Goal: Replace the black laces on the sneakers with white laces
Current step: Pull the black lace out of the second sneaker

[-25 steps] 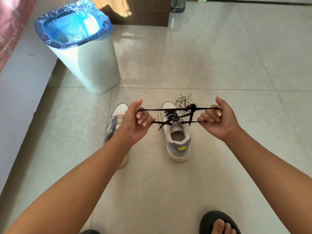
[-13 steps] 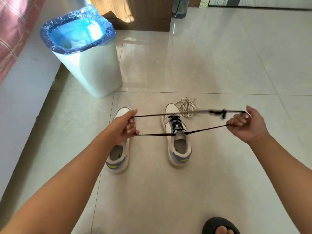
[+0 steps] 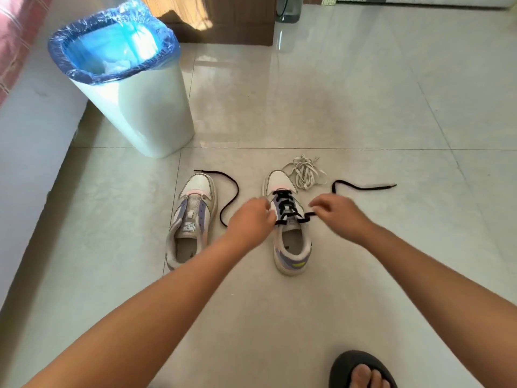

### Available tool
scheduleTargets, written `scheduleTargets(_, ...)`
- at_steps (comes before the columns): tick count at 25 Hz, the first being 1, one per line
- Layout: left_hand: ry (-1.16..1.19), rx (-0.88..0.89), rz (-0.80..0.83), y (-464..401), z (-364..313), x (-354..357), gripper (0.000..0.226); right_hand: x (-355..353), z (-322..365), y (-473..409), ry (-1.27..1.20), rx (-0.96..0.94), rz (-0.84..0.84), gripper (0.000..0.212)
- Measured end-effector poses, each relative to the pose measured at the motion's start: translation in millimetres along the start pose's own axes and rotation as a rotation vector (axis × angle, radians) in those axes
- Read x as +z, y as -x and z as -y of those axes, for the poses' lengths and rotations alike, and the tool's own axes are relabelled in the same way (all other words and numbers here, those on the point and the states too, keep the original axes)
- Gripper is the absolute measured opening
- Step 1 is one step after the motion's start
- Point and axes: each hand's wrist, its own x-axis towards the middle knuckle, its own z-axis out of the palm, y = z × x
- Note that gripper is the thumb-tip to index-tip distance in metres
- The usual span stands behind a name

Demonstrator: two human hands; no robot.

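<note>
My left hand point(image 3: 249, 219) and right hand point(image 3: 340, 212) are both down at the right sneaker point(image 3: 289, 231), one on each side of its tongue. The black lace point(image 3: 285, 204) is still threaded through its eyelets. My right fingers point(image 3: 317, 204) are curled in at the lace where it leaves the top eyelets; motion blur keeps me from telling whether they actually pinch it. My left fingers point(image 3: 265, 205) are curled at the other edge of the lacing, and I cannot tell if they hold anything either.

The lace's loose ends trail out on the floor point(image 3: 363, 107): one curves left between the two shoes, past the toe of the left sneaker point(image 3: 191, 219), the other runs right, well clear of the shoe. The left sneaker has no lace in it. Its tongue carries a small sewn tag point(image 3: 188, 226) with dark print, too small and blurred for me to read. No brand mark is legible on either shoe.

The white laces point(image 3: 303, 172) lie bundled just beside the right sneaker's toe. A white bin point(image 3: 145, 113) with a blue liner stands far-left, near a pale wall edge. Open tile stretches ahead and to the right. My foot in a black slipper point(image 3: 361, 371) sits at the bottom right edge.
</note>
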Motion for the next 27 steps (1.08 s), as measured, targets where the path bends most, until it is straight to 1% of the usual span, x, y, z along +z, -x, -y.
scheduleTargets(1,-0.05,-0.017,0.074,1.0,-8.2,13.0,0.034,10.3,7.8,0.3,0.018,-0.007,0.111,0.018)
scheduleTargets(2,-0.127,-0.036,0.121,0.9,-14.5,24.2,0.039,17.4,13.1,-0.5,0.038,0.024,0.209,0.025)
scheduleTargets(3,-0.207,-0.058,0.145,1.5,-19.5,33.9,0.043,22.4,15.4,-1.7,0.07,0.059,0.271,0.033)
scheduleTargets(4,-0.263,-0.084,0.139,1.7,-22.7,41.6,0.045,28.1,15.2,-2.0,0.108,0.079,0.276,0.038)
scheduleTargets(5,-0.278,-0.109,0.099,0.8,-24.1,47.7,0.044,34.4,13.9,-1.7,0.133,0.092,0.223,0.04)
scheduleTargets(7,-0.261,-0.143,-0.025,-4.0,-19.8,53.7,0.044,46.3,11.6,0.5,0.083,0.113,0.028,0.038)
scheduleTargets(9,-0.253,-0.148,-0.148,-9.3,-9.1,47.2,0.056,48.8,6.0,3.0,0.005,0.148,-0.148,0.041)
scheduleTargets(11,-0.151,-0.153,-0.247,-15.2,-0.6,29.9,0.074,34.4,-1.8,1.7,-0.076,0.184,-0.267,0.049)
scheduleTargets(13,-0.07,-0.06,-0.303,-10.4,1.1,10.6,0.078,15.0,-4.8,7.3,-0.175,0.192,-0.238,0.051)
scheduleTargets(15,-0.03,0.05,-0.351,-1.2,0.3,-4.5,0.072,3.5,-1.8,18.5,-0.246,0.137,-0.177,0.049)
scheduleTargets(17,0.08,0.149,-0.385,11.4,-4.0,-20.3,0.064,-12.4,5.9,38.9,-0.313,0.069,-0.178,0.047)
scheduleTargets(19,0.229,0.236,-0.365,28.7,-6.1,-40.6,0.061,-29.4,10.5,67.2,-0.38,-0.017,-0.19,0.041)
scheduleTargets(22,0.364,0.308,-0.248,46.8,-3.8,-53.3,0.058,-39.1,2.9,100.6,-0.477,-0.058,-0.194,0.035)
scheduleTargets(24,0.4,0.257,-0.139,48.3,-3.8,-36.7,0.056,-24.0,-2.6,100.9,-0.467,-0.041,-0.169,0.034)
scheduleTargets(26,0.396,0.146,-0.025,41.1,-8.3,-6.7,0.044,2.3,-5.2,81.5,-0.363,-0.002,-0.138,0.036)
scheduleTargets(27,0.344,0.096,0.006,36.7,-10.1,9.9,0.036,17.5,-6.7,70.0,-0.276,0.023,-0.101,0.034)
